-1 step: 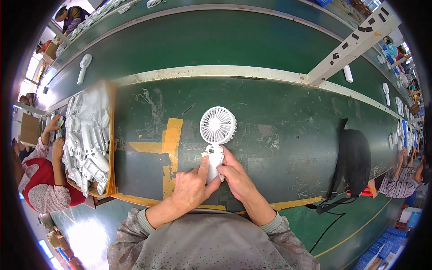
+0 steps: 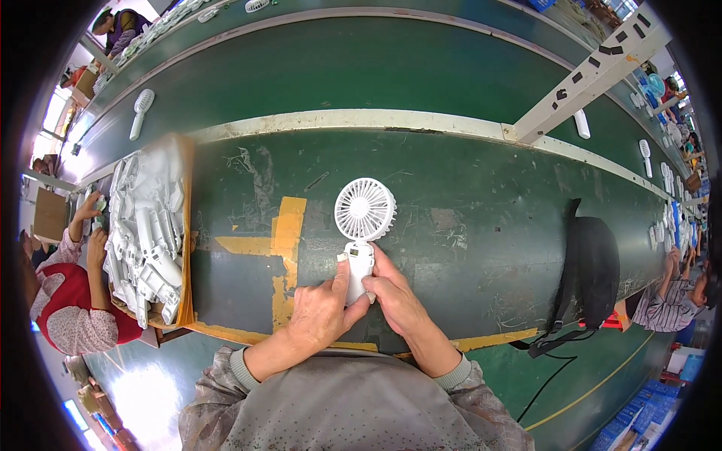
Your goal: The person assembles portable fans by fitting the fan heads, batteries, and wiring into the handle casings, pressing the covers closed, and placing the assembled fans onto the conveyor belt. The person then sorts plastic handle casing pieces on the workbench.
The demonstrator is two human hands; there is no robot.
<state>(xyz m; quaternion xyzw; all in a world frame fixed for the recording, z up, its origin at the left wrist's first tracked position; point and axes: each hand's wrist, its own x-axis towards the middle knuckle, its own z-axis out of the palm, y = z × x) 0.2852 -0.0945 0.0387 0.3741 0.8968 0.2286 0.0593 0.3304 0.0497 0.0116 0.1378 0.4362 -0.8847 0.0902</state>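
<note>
A white handheld fan is held upright over the green worktable, its round grille pointing away from me. My left hand grips the left side and lower end of the handle, fingers bent around it. On the other side, my right hand wraps the handle, its thumb pressed on the front. A small dark window shows near the top of the handle. The handle's lower end and its back are partly hidden by my fingers.
To the left stands an open cardboard box heaped with white plastic parts. A black bag lies at the table's right. Beyond a pale rail, fans lie on a green belt. Co-workers sit at both sides.
</note>
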